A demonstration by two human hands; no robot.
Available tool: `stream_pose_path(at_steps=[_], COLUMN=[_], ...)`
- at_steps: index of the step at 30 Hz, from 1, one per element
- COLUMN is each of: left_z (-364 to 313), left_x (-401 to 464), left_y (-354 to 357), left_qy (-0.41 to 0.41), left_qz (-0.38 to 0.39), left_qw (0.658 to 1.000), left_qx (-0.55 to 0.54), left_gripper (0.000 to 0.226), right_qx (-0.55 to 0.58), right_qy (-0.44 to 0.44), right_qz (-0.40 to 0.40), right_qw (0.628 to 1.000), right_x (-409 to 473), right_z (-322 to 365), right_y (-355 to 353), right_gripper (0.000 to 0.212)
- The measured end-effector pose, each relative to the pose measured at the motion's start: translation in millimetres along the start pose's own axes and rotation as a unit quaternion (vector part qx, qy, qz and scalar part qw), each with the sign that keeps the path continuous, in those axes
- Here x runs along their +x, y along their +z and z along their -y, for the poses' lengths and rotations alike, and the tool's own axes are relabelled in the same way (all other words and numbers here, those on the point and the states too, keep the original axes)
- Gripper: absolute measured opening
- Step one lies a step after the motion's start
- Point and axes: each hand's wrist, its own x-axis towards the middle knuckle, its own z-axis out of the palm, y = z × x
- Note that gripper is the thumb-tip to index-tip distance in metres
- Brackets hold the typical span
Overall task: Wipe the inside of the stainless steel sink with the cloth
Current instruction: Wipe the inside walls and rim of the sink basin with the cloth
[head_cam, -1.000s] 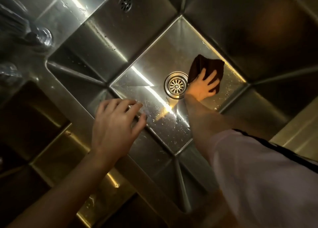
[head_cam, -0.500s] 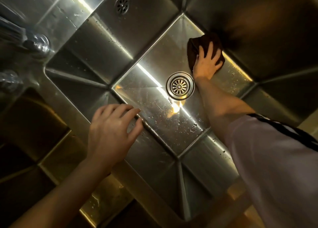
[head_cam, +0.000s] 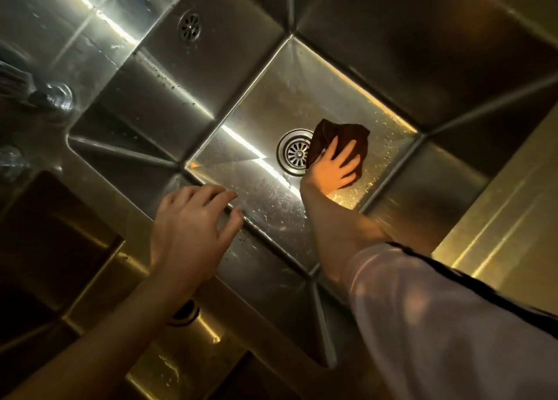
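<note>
Nearest, the left hand (head_cam: 190, 227) hangs over the sink's (head_cam: 157, 103) near-left rim with its fingers relaxed and slightly spread, holding nothing, while a pale sleeve (head_cam: 437, 324) covers the right arm reaching down into the basin. On the wet, droplet-speckled steel floor, the right hand (head_cam: 330, 168) presses flat with spread fingers on the cloth (head_cam: 347, 137), a dark brown, crumpled rag bunched into folds, lying just right of the round slotted drain (head_cam: 294, 152) and overlapping its rim. Farther off, an overflow grille (head_cam: 189, 27) sits in the far wall, and a blurred tap base (head_cam: 52, 97) stands on the bench at the left edge.
</note>
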Motion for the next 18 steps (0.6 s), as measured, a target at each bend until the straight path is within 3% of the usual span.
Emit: stream_pose_path(at_steps=[4, 8, 16, 18], left_z=[2.6, 3.8, 2.2, 1.7], left_x=[0.9, 1.6, 1.4, 1.2], left_y=[1.4, 2.6, 2.4, 2.1], left_qy=[0.014, 0.001, 0.004, 0.002], left_qz=[-0.003, -0.007, 0.003, 0.005], left_qw=[1.000, 1.000, 1.000, 1.000], left_qx=[-0.006, -0.004, -0.013, -0.009], left_gripper=[0.046, 0.045, 0.043, 0.042], right_qx=[-0.025, -0.045, 0.028, -0.003], right_qy=[-0.013, -0.033, 0.024, 0.015], right_qz=[0.033, -0.004, -0.039, -0.054], right_qw=[0.999, 0.998, 0.999, 0.998], right_x=[55.2, 91.8, 21.3, 22.3], right_z=[-3.8, -18.8, -4.4, -9.0], right_y=[-6.1, -18.2, -5.5, -7.0], right_gripper=[0.047, 0.050, 0.045, 0.046])
